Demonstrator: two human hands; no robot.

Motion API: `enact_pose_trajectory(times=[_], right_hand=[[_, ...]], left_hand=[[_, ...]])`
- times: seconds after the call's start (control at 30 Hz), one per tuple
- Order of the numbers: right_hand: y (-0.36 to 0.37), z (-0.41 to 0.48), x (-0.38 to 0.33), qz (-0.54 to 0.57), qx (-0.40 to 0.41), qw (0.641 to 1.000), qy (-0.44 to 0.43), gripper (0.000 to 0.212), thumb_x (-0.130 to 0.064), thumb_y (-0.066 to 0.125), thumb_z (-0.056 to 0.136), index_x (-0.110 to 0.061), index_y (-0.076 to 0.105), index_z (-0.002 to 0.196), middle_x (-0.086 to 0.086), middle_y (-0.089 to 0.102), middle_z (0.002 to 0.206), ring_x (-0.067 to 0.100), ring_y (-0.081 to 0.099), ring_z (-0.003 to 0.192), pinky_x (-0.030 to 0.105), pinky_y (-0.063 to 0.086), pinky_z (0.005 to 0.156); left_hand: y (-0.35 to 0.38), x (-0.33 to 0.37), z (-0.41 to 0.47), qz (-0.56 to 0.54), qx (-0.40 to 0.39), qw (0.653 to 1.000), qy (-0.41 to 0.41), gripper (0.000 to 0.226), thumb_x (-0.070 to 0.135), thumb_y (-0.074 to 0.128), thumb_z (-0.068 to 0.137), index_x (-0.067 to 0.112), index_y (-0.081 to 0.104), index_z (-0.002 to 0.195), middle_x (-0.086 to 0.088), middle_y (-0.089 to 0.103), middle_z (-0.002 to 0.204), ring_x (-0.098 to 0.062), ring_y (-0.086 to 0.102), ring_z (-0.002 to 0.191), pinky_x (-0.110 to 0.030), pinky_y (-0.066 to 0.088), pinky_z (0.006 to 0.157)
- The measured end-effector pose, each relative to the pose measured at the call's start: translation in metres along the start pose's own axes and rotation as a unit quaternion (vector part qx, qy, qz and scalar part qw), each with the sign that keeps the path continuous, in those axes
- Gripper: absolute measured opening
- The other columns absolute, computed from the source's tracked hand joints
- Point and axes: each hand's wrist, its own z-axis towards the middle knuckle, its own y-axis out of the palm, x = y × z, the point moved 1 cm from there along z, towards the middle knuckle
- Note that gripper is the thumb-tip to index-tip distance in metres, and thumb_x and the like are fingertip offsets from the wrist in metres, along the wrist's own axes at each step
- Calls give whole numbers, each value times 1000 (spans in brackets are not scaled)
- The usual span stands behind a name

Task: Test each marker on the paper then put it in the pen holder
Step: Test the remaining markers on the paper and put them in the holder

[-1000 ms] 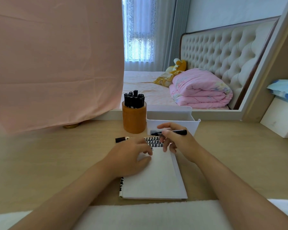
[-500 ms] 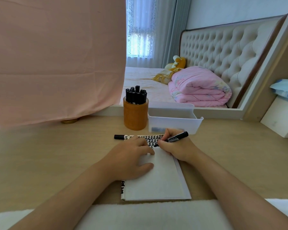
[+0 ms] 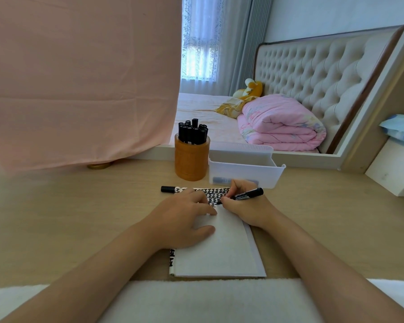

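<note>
Desk [image 3: 80,217]: right hand [image 3: 245,210] grips marker [image 3: 247,195], left hand [image 3: 180,220] flattens paper [image 3: 219,252].

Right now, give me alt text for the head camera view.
A right hand presses a black marker to a notepad that the left hand steadies on a desk, near a wooden pen holder full of markers.

Pink cloth [image 3: 80,78] at left, folded pink quilt [image 3: 280,124] on bed, yellow plush toy [image 3: 249,89] beside tufted headboard [image 3: 312,73]
</note>
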Motion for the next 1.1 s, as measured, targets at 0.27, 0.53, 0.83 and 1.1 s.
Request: enact_pose_trajectory(times=[0.27,0.53,0.83,1.1], right_hand=[[1,0,1,8,5,1000,-7,21,-13,73,80,-20,58,66,-3,67,72,6,57,68,23,47,59],[-1,0,1,20,0,1000,-7,20,-10,72,81,-17,60,67,-1,67,72,5,58,67,22,47,58],[-1,-1,-1,17,-18,1000,-19,19,-12,73,82,-18,61,69,-6,68,76,2,61,71,17,48,59],[-2,-1,0,15,-24,999,-23,19,-10,74,81,-15,61,68,-4,67,74,3,58,68,20,48,58]], left_hand=[[3,-3,0,0,9,1000,1,44,59,53,90,39,59,128,15,51,111,-4,42,100,-22,35,76],[2,-3,0,1,3,1000,-3,44,60,52,90,40,58,129,16,49,113,-5,41,102,-25,41,81],[3,-3,0,0,3,1000,-3,45,60,52,90,40,57,130,16,49,114,-4,40,102,-24,39,80],[3,-3,1,-2,9,1000,3,43,59,53,90,40,58,129,16,50,112,-4,40,101,-24,38,79]])
